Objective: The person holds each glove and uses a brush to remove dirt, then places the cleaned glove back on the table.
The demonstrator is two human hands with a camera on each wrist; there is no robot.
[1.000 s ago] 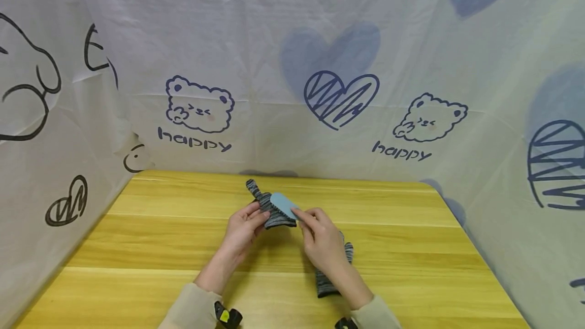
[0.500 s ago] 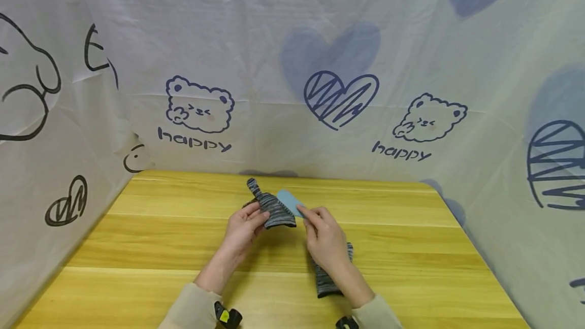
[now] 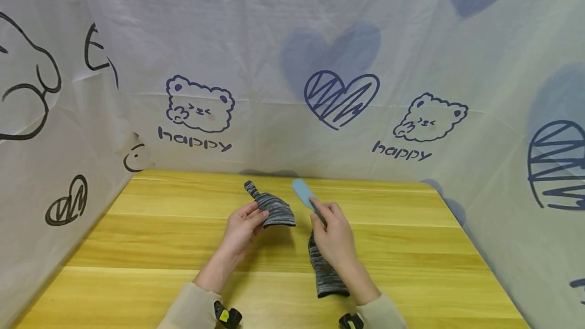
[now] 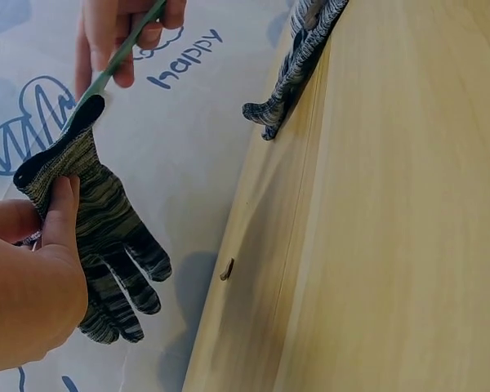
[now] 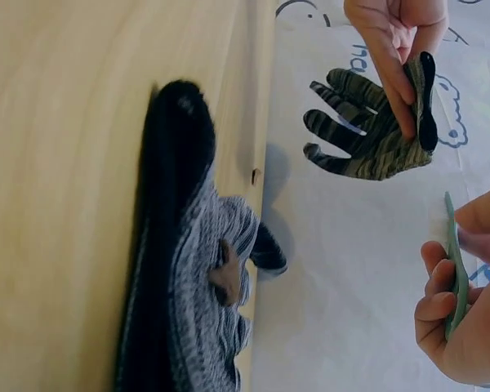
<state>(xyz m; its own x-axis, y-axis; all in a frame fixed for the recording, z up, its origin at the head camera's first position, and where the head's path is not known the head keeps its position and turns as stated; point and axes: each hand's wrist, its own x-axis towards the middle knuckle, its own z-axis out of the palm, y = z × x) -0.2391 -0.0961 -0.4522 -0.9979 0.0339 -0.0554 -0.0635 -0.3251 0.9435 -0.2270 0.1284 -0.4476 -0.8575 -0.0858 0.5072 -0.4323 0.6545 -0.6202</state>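
My left hand (image 3: 241,225) pinches a knitted black-and-grey glove (image 3: 277,210) near its cuff, holding it above the table; its fingers hang loose in the left wrist view. My right hand (image 3: 337,237) grips a flat, thin light-blue tool (image 3: 301,191) with a rounded end, apart from the held glove and to its right. A second matching glove (image 3: 326,277) lies on the table under the right hand, partly hidden by it. In the right wrist view a brown scrap (image 5: 224,275) sits on that lying glove. The underside of the tool is hidden.
The wood-grain table (image 3: 151,248) reaches back to a printed white cloth (image 3: 269,116), which also hangs along both sides. A small brown bit (image 4: 226,269) lies near the table's edge in the left wrist view.
My right hand has drawn the light-blue tool off the held glove, moving it to the right. The left hand keeps its hold on the glove and has hardly moved.
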